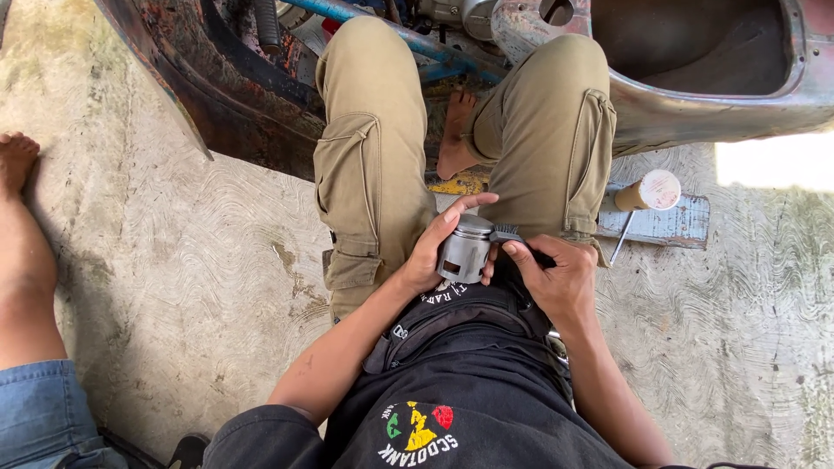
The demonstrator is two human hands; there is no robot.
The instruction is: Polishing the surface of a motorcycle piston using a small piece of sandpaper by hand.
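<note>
My left hand [434, 246] grips a grey metal piston [466, 249], held in my lap between my knees. My right hand [556, 276] holds a small dark brush [508, 234] whose bristles touch the top edge of the piston. The piston has a ringed crown and a round pin hole in its side. I sit on the ground in khaki cargo trousers [373, 165] and a black shirt.
A rusty scooter body [695, 78] and its frame stand just ahead, over my bare foot [453, 139]. A screwdriver with a pale handle [647, 193] lies on a small board at right. Another person's bare leg and denim shorts [30, 287] are at far left. The floor is rough concrete.
</note>
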